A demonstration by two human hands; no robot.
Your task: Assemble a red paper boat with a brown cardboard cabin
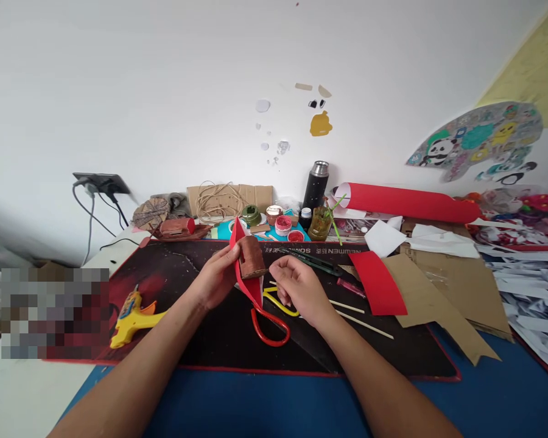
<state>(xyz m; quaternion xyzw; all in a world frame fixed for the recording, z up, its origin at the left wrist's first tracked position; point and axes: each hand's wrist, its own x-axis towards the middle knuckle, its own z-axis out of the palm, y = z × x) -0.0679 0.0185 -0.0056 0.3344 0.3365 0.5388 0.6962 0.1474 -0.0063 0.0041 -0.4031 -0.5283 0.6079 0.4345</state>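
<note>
My left hand [219, 274] is closed around a reddish-brown cylinder [252, 258] with a slot-like cut in its side. A bent piece of red paper [238, 234], pale on its inner side, is held against the cylinder in the same grip. My right hand [296, 283] is beside the cylinder's lower right end, thumb and forefinger pinched together; whatever is between them cannot be made out. Just below both hands, a red scissor handle [271, 342] and a yellow one [281, 303] rest on the black mat [219, 340]. Thin wooden sticks [365, 325] are partly hidden behind my right hand.
A yellow glue gun [134, 319] lies on the left. To the right are a dark green utility knife [315, 261], a red paper piece [379, 283] and cut cardboard [432, 298]. Paint pots [283, 225], a black flask [316, 185] and a red roll [406, 204] line the back.
</note>
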